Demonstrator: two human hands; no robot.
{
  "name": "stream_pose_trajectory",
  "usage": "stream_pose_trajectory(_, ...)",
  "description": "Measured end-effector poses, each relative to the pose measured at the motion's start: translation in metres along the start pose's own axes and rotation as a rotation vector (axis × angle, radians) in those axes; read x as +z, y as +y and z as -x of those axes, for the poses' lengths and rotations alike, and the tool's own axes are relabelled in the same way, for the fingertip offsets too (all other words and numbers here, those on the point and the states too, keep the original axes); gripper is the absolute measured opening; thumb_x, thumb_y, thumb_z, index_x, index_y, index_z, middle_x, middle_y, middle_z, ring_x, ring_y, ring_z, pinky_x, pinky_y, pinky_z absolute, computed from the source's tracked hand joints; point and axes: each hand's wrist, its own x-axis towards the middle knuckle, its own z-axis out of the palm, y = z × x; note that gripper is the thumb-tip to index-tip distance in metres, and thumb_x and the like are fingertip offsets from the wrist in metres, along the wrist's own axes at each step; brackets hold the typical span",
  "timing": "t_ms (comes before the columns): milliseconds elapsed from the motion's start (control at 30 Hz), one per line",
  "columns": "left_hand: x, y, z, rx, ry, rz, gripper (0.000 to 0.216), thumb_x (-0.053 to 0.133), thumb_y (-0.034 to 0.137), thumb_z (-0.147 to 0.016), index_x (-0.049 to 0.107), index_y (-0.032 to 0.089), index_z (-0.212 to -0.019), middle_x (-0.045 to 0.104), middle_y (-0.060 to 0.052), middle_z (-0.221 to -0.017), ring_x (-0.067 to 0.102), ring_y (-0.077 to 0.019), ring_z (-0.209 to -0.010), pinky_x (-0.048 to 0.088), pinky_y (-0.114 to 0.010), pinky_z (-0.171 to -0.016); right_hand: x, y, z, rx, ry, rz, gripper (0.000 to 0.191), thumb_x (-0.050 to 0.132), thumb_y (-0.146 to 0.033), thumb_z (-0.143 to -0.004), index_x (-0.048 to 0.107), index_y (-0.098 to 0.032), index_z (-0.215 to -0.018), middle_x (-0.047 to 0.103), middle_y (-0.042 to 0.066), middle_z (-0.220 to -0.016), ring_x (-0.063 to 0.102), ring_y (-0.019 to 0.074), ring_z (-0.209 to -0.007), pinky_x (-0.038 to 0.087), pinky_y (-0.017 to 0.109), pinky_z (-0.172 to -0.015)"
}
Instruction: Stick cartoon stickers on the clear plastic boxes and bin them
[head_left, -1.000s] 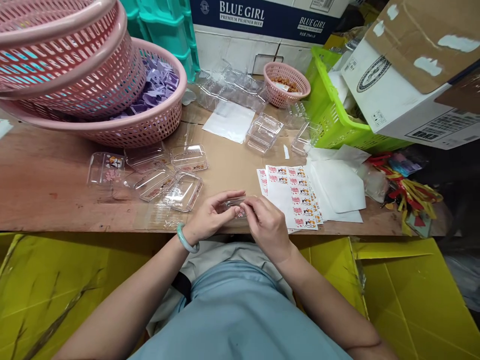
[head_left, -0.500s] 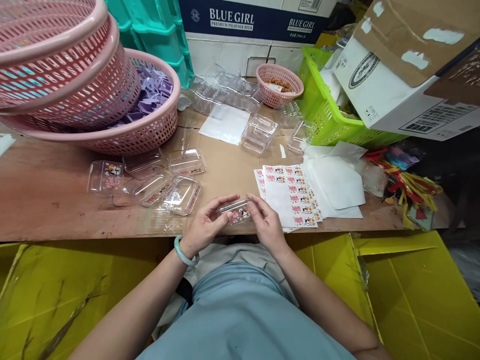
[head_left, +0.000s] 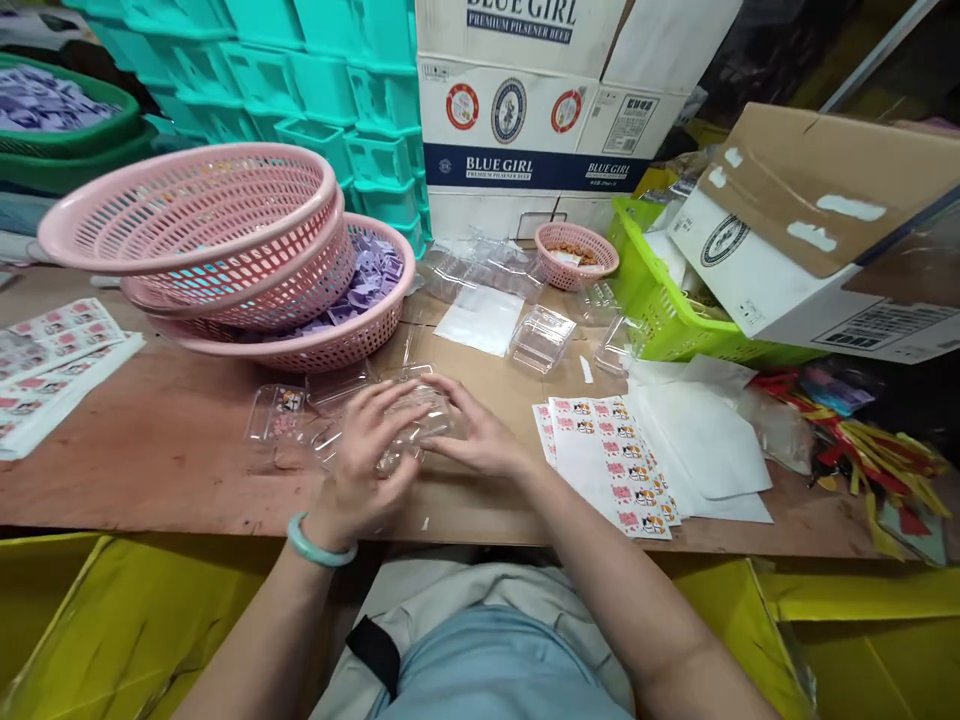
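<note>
My left hand [head_left: 371,450], a pale green bangle on its wrist, reaches over a group of clear plastic boxes near the table's front. Its fingers and thumb lie around a clear plastic box [head_left: 415,432]. From the other side my right hand [head_left: 480,435] has that box's right end between thumb and fingers. Part of the box is hidden behind the fingers. Beside my left hand lies another clear box [head_left: 276,415] with a cat and pink flower sticker. To the right are sticker sheets [head_left: 607,460] printed with cats and pink lettering.
Stacked pink baskets [head_left: 225,240] hold purple pieces at the left. More clear boxes [head_left: 541,338], a white sheet [head_left: 480,318] and a small pink basket [head_left: 576,255] are farther back. A green crate [head_left: 649,290] and cardboard box [head_left: 817,250] stand right. More sticker sheets [head_left: 60,370] lie far left.
Both hands have moved forward and left from the table edge to the group of clear boxes. The stickered box they held is no longer distinct. The view has tilted up and turned left.
</note>
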Motion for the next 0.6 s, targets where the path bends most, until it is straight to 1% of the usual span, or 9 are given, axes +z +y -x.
stream_pose_trajectory(67,-0.001,-0.015,0.004,-0.064,0.078,-0.152,0.052,0.056,0.006,-0.078,0.056,0.026,-0.126,0.052,-0.010,-0.138,0.038,-0.0309,-0.135,0.032,-0.055,-0.112,0.022,0.008,-0.027,-0.023,0.027,0.167,0.072,0.070,-0.029,-0.081,0.036,-0.027,-0.144,0.047,0.007,-0.144,0.041,0.0211,-0.136,0.030,0.039,-0.116)
stream_pose_trajectory(133,0.003,-0.025,0.010,-0.121,0.122,-0.230,0.055,0.056,0.008,-0.079,0.053,0.026,-0.131,0.050,-0.011,-0.140,0.036,-0.0328,-0.137,0.030,-0.057,-0.113,0.038,0.014,-0.041,-0.030,0.051,0.338,0.073,0.070,-0.030,-0.081,0.035,-0.025,-0.146,0.049,0.008,-0.144,0.039,0.0231,-0.136,0.029,0.041,-0.116)
stream_pose_trajectory(200,0.007,-0.032,0.015,-0.158,0.122,-0.235,0.060,0.057,0.009,-0.081,0.047,0.027,-0.138,0.046,-0.012,-0.144,0.034,-0.0340,-0.139,0.029,-0.058,-0.113,0.036,0.017,-0.040,-0.052,0.075,0.477,0.077,0.068,-0.032,-0.082,0.029,-0.024,-0.149,0.044,0.009,-0.148,0.034,0.0255,-0.140,0.025,0.044,-0.117)
stream_pose_trajectory(233,0.008,-0.033,0.017,-0.171,0.115,-0.223,0.063,0.057,0.010,-0.081,0.044,0.028,-0.140,0.045,-0.012,-0.145,0.033,-0.0342,-0.140,0.028,-0.058,-0.113,0.027,0.019,-0.035,-0.061,0.105,0.537,0.079,0.067,-0.035,-0.083,0.027,-0.024,-0.150,0.041,0.009,-0.150,0.031,0.0265,-0.141,0.023,0.045,-0.118)
stream_pose_trajectory(300,0.008,-0.031,0.017,-0.195,0.118,-0.202,0.066,0.058,0.011,-0.082,0.042,0.029,-0.143,0.043,-0.011,-0.148,0.030,-0.0343,-0.142,0.025,-0.059,-0.115,-0.006,0.024,-0.020,-0.029,0.248,0.668,0.076,0.065,-0.041,-0.084,0.029,-0.024,-0.149,0.042,0.010,-0.149,0.031,0.0288,-0.140,0.022,0.048,-0.118)
stream_pose_trajectory(400,0.010,-0.014,0.009,-0.202,0.186,-0.140,0.066,0.060,0.011,-0.082,0.043,0.031,-0.142,0.040,-0.008,-0.151,0.024,-0.0328,-0.145,0.018,-0.058,-0.118,-0.074,0.037,0.004,0.185,0.564,0.912,0.069,0.067,-0.036,-0.082,0.039,-0.021,-0.143,0.046,0.015,-0.139,0.035,0.0343,-0.133,0.026,0.054,-0.113)
stream_pose_trajectory(433,0.014,-0.004,0.005,-0.201,0.201,-0.076,0.064,0.060,0.012,-0.082,0.045,0.031,-0.141,0.040,-0.008,-0.151,0.024,-0.0316,-0.146,0.017,-0.056,-0.119,-0.094,0.042,0.009,0.243,0.588,0.977,0.067,0.069,-0.032,-0.080,0.042,-0.019,-0.140,0.045,0.017,-0.138,0.036,0.0362,-0.131,0.028,0.055,-0.110)
stream_pose_trajectory(500,0.028,0.019,-0.004,-0.233,0.170,0.147,0.055,0.060,0.015,-0.084,0.050,0.029,-0.136,0.043,-0.007,-0.149,0.030,-0.0288,-0.143,0.020,-0.051,-0.120,-0.120,0.051,0.017,0.289,0.555,1.057,0.060,0.069,-0.022,-0.078,0.047,-0.016,-0.134,0.046,0.018,-0.131,0.041,0.0357,-0.123,0.034,0.053,-0.105)
stream_pose_trajectory(600,0.063,0.049,-0.017,-0.462,-0.026,0.659,0.044,0.060,0.028,-0.087,0.055,0.025,-0.131,0.049,-0.009,-0.145,0.042,-0.0259,-0.137,0.030,-0.045,-0.116,-0.128,0.057,0.021,0.260,0.520,1.070,0.047,0.066,-0.018,-0.077,0.052,-0.015,-0.122,0.047,0.018,-0.123,0.044,0.0324,-0.118,0.038,0.049,-0.103)
